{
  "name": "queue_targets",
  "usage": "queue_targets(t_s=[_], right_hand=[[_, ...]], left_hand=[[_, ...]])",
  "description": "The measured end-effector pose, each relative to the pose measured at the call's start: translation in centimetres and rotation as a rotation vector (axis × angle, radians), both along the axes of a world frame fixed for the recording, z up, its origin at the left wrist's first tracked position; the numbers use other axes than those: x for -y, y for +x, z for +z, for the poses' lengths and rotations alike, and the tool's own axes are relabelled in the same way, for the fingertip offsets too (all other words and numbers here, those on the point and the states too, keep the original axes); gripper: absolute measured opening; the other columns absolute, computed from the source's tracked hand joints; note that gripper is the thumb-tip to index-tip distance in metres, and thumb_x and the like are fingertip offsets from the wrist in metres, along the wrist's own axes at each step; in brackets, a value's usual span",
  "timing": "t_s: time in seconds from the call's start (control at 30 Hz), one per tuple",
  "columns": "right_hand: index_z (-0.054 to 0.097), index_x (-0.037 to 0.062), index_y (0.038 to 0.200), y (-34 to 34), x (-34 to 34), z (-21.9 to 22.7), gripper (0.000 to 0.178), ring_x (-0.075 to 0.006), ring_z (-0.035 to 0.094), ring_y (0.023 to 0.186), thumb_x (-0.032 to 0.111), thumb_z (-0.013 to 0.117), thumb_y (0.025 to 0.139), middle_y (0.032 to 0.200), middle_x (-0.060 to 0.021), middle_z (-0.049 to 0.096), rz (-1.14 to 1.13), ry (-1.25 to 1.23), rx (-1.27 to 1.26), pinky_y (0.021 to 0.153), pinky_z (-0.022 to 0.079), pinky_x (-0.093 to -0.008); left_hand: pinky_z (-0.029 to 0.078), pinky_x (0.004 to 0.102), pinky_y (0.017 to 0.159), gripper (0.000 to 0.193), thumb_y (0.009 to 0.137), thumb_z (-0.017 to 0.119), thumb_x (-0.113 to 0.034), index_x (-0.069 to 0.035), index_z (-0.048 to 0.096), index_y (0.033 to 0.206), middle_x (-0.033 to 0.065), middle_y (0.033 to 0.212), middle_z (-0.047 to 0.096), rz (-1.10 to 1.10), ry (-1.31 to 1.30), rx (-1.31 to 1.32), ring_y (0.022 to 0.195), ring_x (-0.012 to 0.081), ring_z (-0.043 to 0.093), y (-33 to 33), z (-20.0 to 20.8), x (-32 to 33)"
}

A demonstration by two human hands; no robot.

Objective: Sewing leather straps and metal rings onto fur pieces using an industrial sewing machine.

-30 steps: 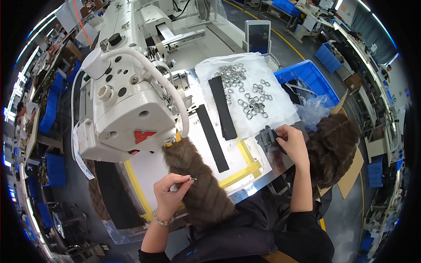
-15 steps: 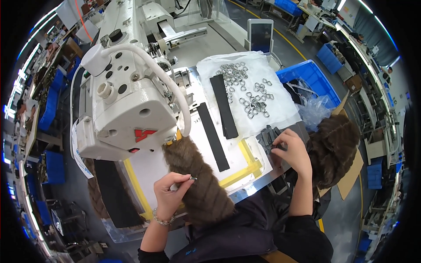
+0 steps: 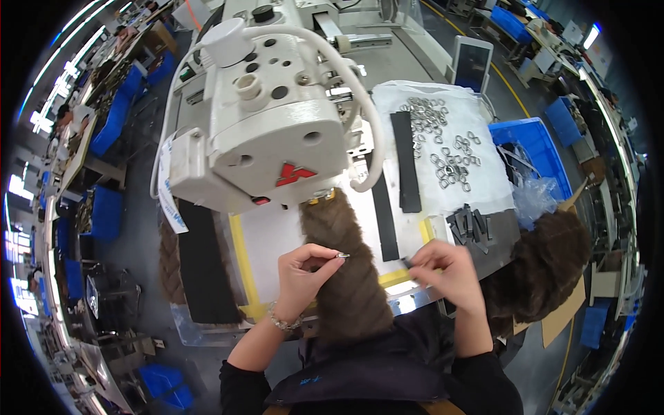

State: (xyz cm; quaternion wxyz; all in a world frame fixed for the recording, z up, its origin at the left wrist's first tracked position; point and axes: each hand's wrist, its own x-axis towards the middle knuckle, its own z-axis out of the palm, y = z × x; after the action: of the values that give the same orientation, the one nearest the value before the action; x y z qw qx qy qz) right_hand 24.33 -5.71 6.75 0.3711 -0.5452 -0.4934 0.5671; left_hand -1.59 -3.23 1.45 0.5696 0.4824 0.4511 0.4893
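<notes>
My left hand point(image 3: 303, 274), a beaded bracelet at its wrist, pinches a small metal ring point(image 3: 342, 256) between thumb and fingertips above a brown fur strip point(image 3: 354, 294). The fur runs from under the sewing machine head point(image 3: 277, 142) toward me. My right hand point(image 3: 449, 271), slightly blurred, holds a short black strap piece point(image 3: 407, 263) in its fingertips at the front of the white work plate. Behind that hand lies a pile of similar black pieces point(image 3: 472, 225). Part of the ring is covered by my fingers.
Many loose metal rings point(image 3: 453, 169) lie on a white cloth point(image 3: 484, 187), with a long black strip point(image 3: 406, 166) beside them and another strip point(image 3: 384, 218) on the plate. More brown fur point(image 3: 546, 259) and a blue bin point(image 3: 536, 142) stand right. Black-backed fur point(image 3: 200, 270) lies left.
My right hand has left the black pile and moved inward to the left with one strap piece. My left hand still pinches the ring over the fur. The view has shifted.
</notes>
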Motion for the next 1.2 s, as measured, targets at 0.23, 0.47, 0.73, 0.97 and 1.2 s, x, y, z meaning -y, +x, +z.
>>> queue_targets(t_s=[0.23,0.47,0.73,0.97,1.2], right_hand=[[0.062,-0.0005,0.090,-7.0,-1.4,-1.9,0.010,-0.0041,0.059,0.056,-0.003,0.070,0.084,0.074,-0.0021,0.066,0.123,-0.096,-0.347,0.050,0.044,-0.0166],[0.060,0.0005,0.089,-8.2,-1.4,-2.3,0.011,-0.0045,0.059,0.054,-0.005,0.069,0.084,0.073,-0.0033,0.066,0.010,-0.132,-0.443,0.047,0.044,-0.0162],[0.063,0.0006,0.088,-10.1,-0.5,-3.5,0.008,-0.0050,0.061,0.058,-0.003,0.070,0.085,0.073,-0.0014,0.065,-0.136,0.064,-0.339,0.052,0.046,-0.0168],[0.068,0.0015,0.102,-9.9,-1.5,-3.5,0.023,-0.0108,0.064,0.068,-0.003,0.073,0.080,0.087,-0.0055,0.067,0.011,0.421,-0.066,0.059,0.050,-0.0216],[0.070,0.0056,0.106,-9.2,-1.9,-2.3,0.031,-0.0213,0.065,0.080,-0.003,0.074,0.076,0.091,-0.0073,0.066,0.193,0.676,0.159,0.069,0.054,-0.0302]], left_hand=[[0.055,0.0245,0.076,0.012,0.078,0.070,0.010,0.001,0.067,0.085,0.0099,0.092,0.072,0.030,0.213,-0.020,0.086,0.0146,0.069,0.2,0.4,0.5],[0.055,0.0258,0.075,0.013,0.074,0.071,0.010,0.000,0.066,0.081,0.0119,0.092,0.073,0.071,0.308,-0.146,0.084,0.0160,0.070,-0.5,0.2,0.5],[0.054,0.0242,0.074,0.010,0.075,0.072,0.008,0.001,0.067,0.080,0.0112,0.090,0.072,0.112,0.152,-0.022,0.083,0.0131,0.068,-0.5,-0.1,0.0],[0.053,0.0230,0.073,0.010,0.076,0.072,0.008,0.002,0.069,0.083,0.0079,0.087,0.071,0.122,0.151,-0.039,0.080,0.0094,0.065,-0.7,-0.6,-0.1],[0.054,0.0259,0.076,0.012,0.075,0.071,0.010,0.002,0.068,0.084,0.0107,0.089,0.071,0.092,0.137,-0.157,0.083,0.0141,0.066,-1.3,0.2,-0.6]])
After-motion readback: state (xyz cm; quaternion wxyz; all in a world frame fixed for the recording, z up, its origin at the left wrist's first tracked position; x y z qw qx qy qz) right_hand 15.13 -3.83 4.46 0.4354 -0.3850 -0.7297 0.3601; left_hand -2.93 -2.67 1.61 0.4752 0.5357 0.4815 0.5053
